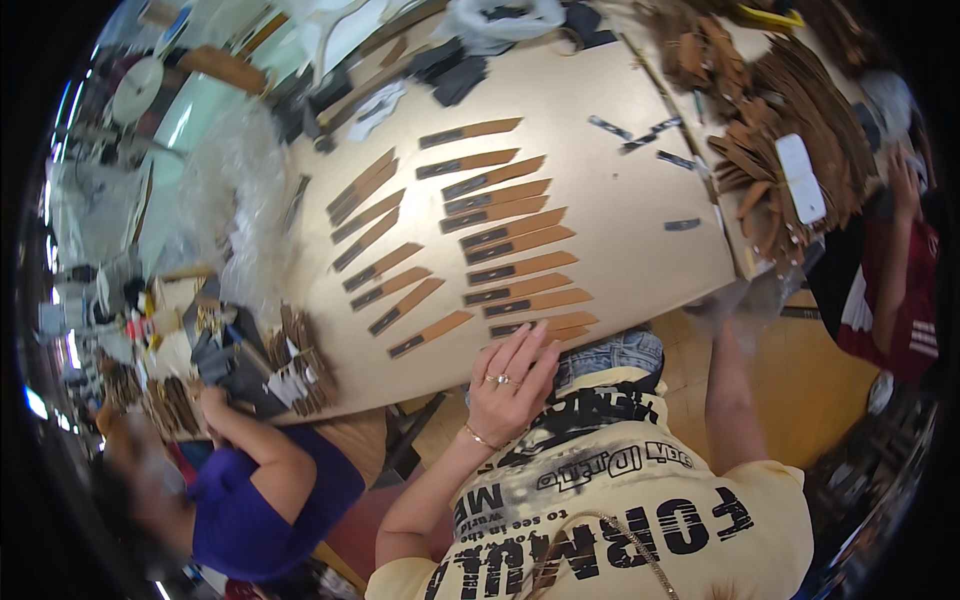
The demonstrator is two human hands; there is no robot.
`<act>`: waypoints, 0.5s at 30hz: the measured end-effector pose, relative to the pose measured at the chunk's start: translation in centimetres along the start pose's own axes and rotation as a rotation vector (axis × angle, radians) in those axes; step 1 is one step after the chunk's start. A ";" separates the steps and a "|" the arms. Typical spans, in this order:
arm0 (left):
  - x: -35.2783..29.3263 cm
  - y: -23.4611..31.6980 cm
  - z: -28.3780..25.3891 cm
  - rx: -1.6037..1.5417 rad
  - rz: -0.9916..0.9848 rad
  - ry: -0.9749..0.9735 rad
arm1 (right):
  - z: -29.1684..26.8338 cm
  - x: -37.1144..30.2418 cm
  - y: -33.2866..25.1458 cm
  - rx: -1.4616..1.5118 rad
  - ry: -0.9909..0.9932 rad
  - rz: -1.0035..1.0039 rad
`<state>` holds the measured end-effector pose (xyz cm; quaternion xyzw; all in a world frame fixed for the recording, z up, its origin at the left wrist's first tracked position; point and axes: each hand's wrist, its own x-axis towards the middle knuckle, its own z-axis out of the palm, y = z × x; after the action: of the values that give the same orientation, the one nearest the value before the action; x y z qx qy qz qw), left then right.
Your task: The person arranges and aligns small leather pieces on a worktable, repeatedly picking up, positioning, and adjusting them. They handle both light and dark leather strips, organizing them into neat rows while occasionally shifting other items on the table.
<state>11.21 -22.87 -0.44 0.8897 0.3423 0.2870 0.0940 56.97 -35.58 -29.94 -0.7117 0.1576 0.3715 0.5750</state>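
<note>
My left hand (510, 378) lies at the table's near edge with its fingers stretched out, a ring and a bracelet on it. Its fingertips reach the lowest of several brown strips (520, 262) with dark patches at their left ends. These form a slanting column, and a second group of similar strips (378, 262) lies to its left. My right hand (724, 318) is down past the table's right corner beside a clear plastic bag (755, 300); its fingers are blurred and partly hidden, so I cannot see what they hold.
Loose dark patches (683, 225) lie on the table's right side. Beyond a ledge are piled brown pieces (800, 110) with a white phone (800, 178) on top. A crumpled plastic bag (235, 200) is at left. One person in purple (270, 500) works at left; another in maroon (900, 270) stands at right.
</note>
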 end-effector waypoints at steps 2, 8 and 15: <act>-2.0 0.2 -0.4 0.054 -0.099 -0.127 | 0.2 0.1 0.8 -0.247 0.066 -0.024; -4.7 1.0 1.9 0.139 -0.188 -0.391 | -2.2 -0.1 -3.1 -0.793 0.159 -0.228; -4.8 0.6 2.5 0.074 -0.165 -0.448 | -7.5 -5.5 -9.6 -1.057 0.393 -0.520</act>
<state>10.14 -26.42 -4.36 0.9029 0.3949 0.0610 0.1581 62.12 -40.97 -18.87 -0.9704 -0.1231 0.1092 0.1766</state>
